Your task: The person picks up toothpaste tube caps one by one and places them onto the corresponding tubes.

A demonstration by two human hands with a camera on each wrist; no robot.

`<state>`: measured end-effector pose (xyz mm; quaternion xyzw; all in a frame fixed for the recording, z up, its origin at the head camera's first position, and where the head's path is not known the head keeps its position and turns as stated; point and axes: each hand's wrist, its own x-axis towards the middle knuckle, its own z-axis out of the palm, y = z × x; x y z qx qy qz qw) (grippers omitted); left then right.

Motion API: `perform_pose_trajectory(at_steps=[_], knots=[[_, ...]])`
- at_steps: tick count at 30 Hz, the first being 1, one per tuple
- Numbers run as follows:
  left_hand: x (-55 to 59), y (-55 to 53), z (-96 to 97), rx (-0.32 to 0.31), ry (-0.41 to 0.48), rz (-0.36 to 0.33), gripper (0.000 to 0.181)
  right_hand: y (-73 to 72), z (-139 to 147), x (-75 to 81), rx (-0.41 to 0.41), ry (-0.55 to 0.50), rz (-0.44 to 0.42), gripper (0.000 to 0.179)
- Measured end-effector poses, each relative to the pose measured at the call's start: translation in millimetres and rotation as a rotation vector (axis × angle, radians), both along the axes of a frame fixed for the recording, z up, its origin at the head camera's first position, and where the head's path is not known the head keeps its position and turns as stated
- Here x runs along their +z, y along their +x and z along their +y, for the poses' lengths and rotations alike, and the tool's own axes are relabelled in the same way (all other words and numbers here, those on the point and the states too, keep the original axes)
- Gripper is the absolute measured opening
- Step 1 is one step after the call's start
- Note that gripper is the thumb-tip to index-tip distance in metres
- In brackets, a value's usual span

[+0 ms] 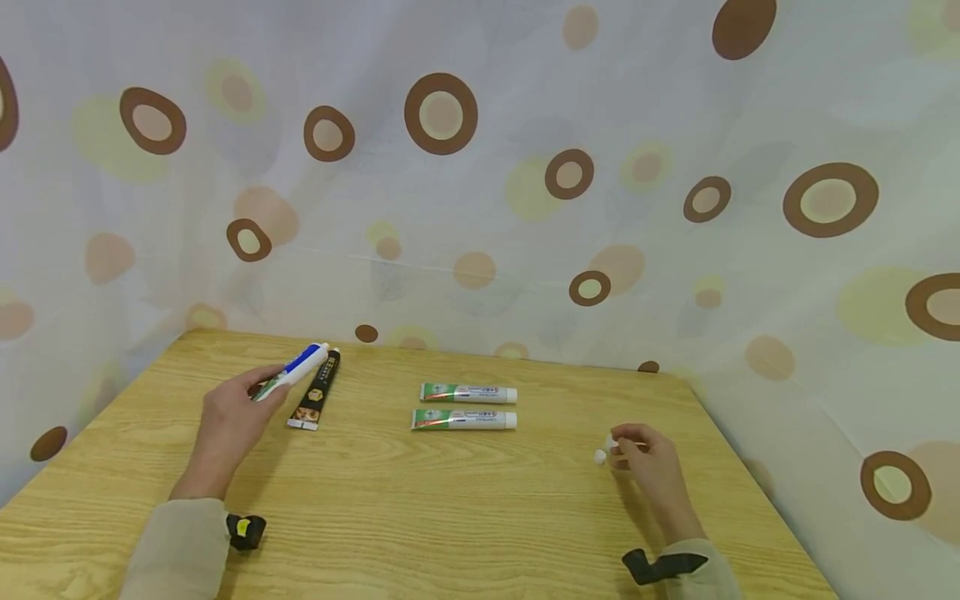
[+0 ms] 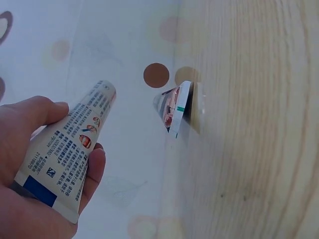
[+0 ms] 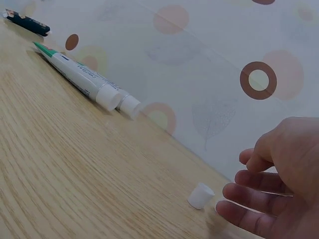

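Note:
My left hand (image 1: 234,417) grips a white toothpaste tube (image 1: 303,363) with blue and green print, its narrow end pointing up and away. In the left wrist view, the thumb and fingers wrap the held tube's flat end, with small print facing the camera. Just right of it on the table lies a black toothpaste tube (image 1: 321,390). My right hand (image 1: 651,462) is low over the table at the right, fingers loosely bent. A small white cap (image 3: 201,195) stands beside its fingertips. Another small white piece (image 1: 611,443) shows against those fingers in the head view, partly hidden.
Two white and green toothpaste tubes, a rear one (image 1: 468,393) and a front one (image 1: 463,420), lie parallel mid-table with their caps to the right. Behind the wooden table (image 1: 420,517) and along its sides hangs a patterned sheet (image 1: 495,108).

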<state>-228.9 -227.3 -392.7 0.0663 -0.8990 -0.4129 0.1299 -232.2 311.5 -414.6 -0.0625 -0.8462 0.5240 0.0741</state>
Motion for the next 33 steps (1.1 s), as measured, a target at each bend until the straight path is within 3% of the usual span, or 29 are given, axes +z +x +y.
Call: perform_pose_trajectory(at_steps=[7, 16, 25, 33], knots=[[8.9, 1.6, 9.7, -0.095, -0.006, 0.057, 0.046, 0.4, 0, -1.4, 0.08, 0.073, -0.038, 0.034], [11.8, 2.7, 21.2, -0.192, -0.041, 0.089, 0.041, -0.9, -4, -5.8, 0.143, 0.236, -0.07, 0.032], [13.6, 4.2, 32.8, -0.263, -0.037, 0.125, 0.039, -3.5, -9, -12.0, 0.198, 0.404, -0.02, 0.02], [14.9, 3.4, 43.0, -0.339, -0.049, 0.167, 0.035, -5.4, -20, -13.5, 0.208, 0.446, 0.033, 0.012]])
